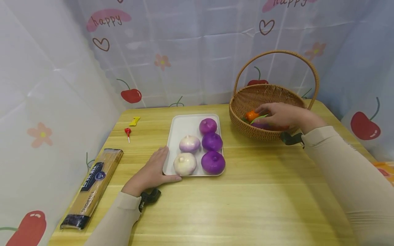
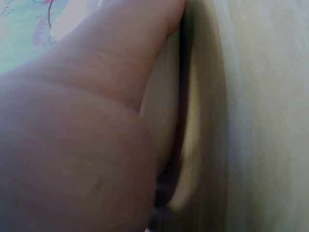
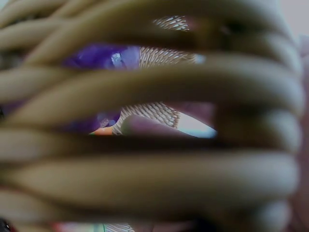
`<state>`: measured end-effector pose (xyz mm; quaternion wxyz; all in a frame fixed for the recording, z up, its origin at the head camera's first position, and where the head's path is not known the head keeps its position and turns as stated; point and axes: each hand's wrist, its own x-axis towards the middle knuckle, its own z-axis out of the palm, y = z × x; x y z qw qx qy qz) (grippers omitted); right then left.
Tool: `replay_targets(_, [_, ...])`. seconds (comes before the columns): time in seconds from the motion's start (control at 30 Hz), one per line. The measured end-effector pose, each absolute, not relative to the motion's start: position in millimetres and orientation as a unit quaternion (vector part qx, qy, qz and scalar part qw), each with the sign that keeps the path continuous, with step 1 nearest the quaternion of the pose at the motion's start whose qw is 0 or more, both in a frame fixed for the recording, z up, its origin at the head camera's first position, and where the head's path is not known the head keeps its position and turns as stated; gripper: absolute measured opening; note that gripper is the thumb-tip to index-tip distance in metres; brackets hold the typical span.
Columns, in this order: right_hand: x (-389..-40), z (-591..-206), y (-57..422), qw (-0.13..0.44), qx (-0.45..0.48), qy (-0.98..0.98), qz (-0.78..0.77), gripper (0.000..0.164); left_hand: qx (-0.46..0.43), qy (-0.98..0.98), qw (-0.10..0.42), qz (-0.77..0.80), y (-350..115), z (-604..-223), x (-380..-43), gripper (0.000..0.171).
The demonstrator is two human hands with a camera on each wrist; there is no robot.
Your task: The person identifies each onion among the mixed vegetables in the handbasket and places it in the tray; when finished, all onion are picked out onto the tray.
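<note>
A white tray point(image 1: 178, 127) holds three purple onions point(image 1: 213, 162) on its right side and two whitish onions point(image 1: 185, 164) towards the front left. My left hand point(image 1: 150, 171) rests against the tray's near left corner, its thumb straight along the front edge and its fingers beside the left edge. Inside the wicker basket point(image 1: 274, 136), my right hand point(image 1: 284, 114) reaches down with its fingertips beside an orange vegetable point(image 1: 252, 115). Something purple point(image 1: 261, 126) with a green part lies under that hand. In the right wrist view, basket weave covers most of the fingers.
The basket's tall handle point(image 1: 277, 52) arches over the right forearm. At the left of the wooden table point(image 1: 234, 208) lie a spaghetti packet point(image 1: 96, 186), a red lollipop point(image 1: 127, 131) and a yellow wrapped candy point(image 1: 134, 121). Printed curtains point(image 1: 197, 61) hang behind and at both sides.
</note>
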<state>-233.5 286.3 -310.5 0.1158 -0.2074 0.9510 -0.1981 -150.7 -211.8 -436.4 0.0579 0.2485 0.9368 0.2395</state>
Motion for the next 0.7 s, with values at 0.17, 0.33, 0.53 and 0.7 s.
replay_targets(0.17, [-235.0,-311.9,287.3,0.121,-0.211,0.950,-0.198,0.071,0.252,0.937,0.054,0.237,-211.6,-437.2,-151.5,0.133])
replay_targets(0.33, [-236.3,-314.0,287.1,0.130,-0.210,0.946,-0.209,0.071,0.249,0.938,0.057,0.234,-211.4,-437.1,-151.3,0.134])
replay_targets(0.53, [-236.0,-314.2,286.5,0.138,-0.209,0.945,-0.210,0.072,0.240,0.941,0.069,0.231,-210.6,-435.2,-149.6,0.135])
replay_targets(0.7, [-235.2,-314.1,285.0,0.144,-0.212,0.943,-0.212,0.071,0.239,0.941,0.069,0.230,-210.5,-434.6,-149.4,0.135])
